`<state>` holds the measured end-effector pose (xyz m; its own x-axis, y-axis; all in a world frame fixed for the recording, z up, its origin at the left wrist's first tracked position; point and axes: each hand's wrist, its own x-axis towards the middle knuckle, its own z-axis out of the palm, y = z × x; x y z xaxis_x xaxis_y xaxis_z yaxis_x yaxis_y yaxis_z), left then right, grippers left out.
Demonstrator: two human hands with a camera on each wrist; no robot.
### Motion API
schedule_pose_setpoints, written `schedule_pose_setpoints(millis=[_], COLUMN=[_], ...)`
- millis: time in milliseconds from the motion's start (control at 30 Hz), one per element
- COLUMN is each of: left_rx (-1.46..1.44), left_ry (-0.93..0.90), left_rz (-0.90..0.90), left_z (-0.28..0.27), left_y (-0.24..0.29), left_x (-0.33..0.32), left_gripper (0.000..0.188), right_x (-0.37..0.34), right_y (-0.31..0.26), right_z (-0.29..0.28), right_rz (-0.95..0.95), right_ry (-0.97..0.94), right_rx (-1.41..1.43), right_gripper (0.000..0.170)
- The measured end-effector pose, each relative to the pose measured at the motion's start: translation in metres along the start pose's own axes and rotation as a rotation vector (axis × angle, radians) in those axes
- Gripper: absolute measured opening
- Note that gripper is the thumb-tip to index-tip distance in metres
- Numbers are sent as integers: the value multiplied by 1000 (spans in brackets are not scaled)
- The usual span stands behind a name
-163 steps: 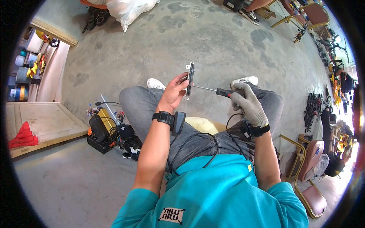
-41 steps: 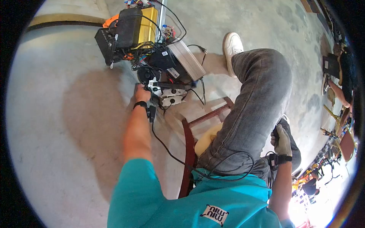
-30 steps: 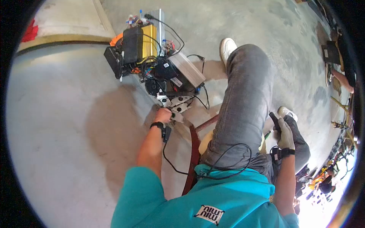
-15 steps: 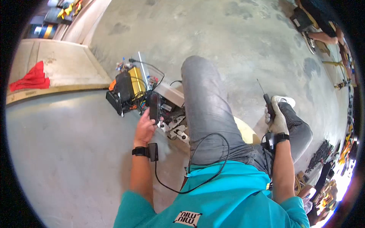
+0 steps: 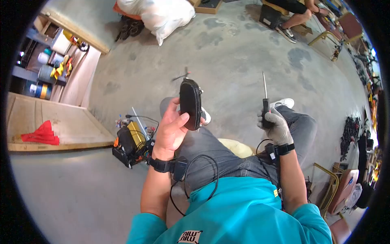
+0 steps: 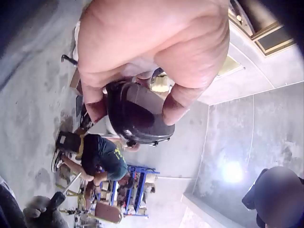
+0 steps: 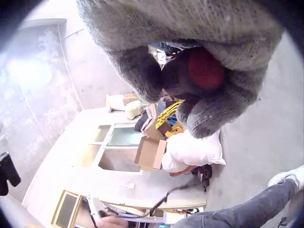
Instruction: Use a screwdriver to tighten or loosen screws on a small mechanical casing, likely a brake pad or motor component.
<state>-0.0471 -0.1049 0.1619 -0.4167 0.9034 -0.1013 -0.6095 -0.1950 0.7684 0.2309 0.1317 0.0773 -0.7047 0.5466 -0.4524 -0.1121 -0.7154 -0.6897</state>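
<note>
My bare left hand [image 5: 168,132] grips a black oval casing [image 5: 190,105], raised over my lap with its flat face toward me. Small metal bolts stick out along the casing's edge, and a short blurred lead shows at its top. In the left wrist view the casing [image 6: 137,111] looks dark and glossy, pinched between thumb and fingers. My gloved right hand [image 5: 279,128] holds a screwdriver [image 5: 265,105] by its black handle, its shaft pointing away from me, apart from the casing. The right wrist view shows the red handle end [image 7: 205,70] inside the curled glove.
A pile of electrical units and cables [image 5: 136,140] lies on the floor at my left. Beyond it is a low wooden platform [image 5: 77,126] with a red cloth [image 5: 42,133]. A white sack [image 5: 162,16] lies ahead; another person [image 5: 294,20] sits at the far right.
My left hand has gone from a thin part under the screwdriver tip down to the floor pile, then risen with the black casing. The right hand, lowered meanwhile, has come up with the screwdriver.
</note>
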Motion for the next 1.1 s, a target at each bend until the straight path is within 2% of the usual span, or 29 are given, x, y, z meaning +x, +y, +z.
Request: schedule_pose_setpoints(millis=[100, 133, 233, 300, 333, 400, 433, 467, 533, 767, 833, 967, 1033, 1100], left_rx=[-135, -111, -384, -365, -274, -163, -102, -105, 28, 29, 66, 102, 131, -1], left_ry=[-109, -94, -217, -126, -48, -20, -11, -10, 85, 152, 128, 89, 109, 18], left_rz=[-93, -109, -291, -319, -309, -312, -331, -345, -297, -217, -226, -223, -189, -307], left_z=[6, 14, 13, 19, 24, 24, 23, 22, 31, 31, 32, 32, 33, 27], left_y=[-26, -37, -74, -98, -107, -126, -134, -143, -158, -178, -174, -179, -181, -172], left_x=[28, 36, 65, 74, 77, 80, 82, 82, 78, 78, 75, 71, 69, 72], left_gripper=[44, 46, 45, 40, 32, 21, 20, 20, 22, 36, 45, 49, 41, 42], right_x=[-8, -7, -7, -13, -14, -5, -3, 0, 1, 4, 6, 9, 10, 12], right_y=[-1, -1, -5, -8, -7, 5, 7, 11, 15, 30, 33, 35, 36, 37], right_z=[10, 9, 17, 23, 24, 5, 2, 2, 6, 24, 25, 29, 27, 23], right_rz=[-74, -63, -64, -59, -59, -31, 1, -45, -3, 100, -5, 54, 61, 75], right_ry=[2, 10, 53, 43, 51, 50, 29, 33, 49, -42, -46, -52, -55, -64], right_rx=[14, -5, -47, -148, -106, -107, -116, -133, -145, -286, -437, -276, -267, -241], right_gripper=[23, 22, 20, 18, 18, 19, 20, 23, 25, 36, 36, 40, 40, 40])
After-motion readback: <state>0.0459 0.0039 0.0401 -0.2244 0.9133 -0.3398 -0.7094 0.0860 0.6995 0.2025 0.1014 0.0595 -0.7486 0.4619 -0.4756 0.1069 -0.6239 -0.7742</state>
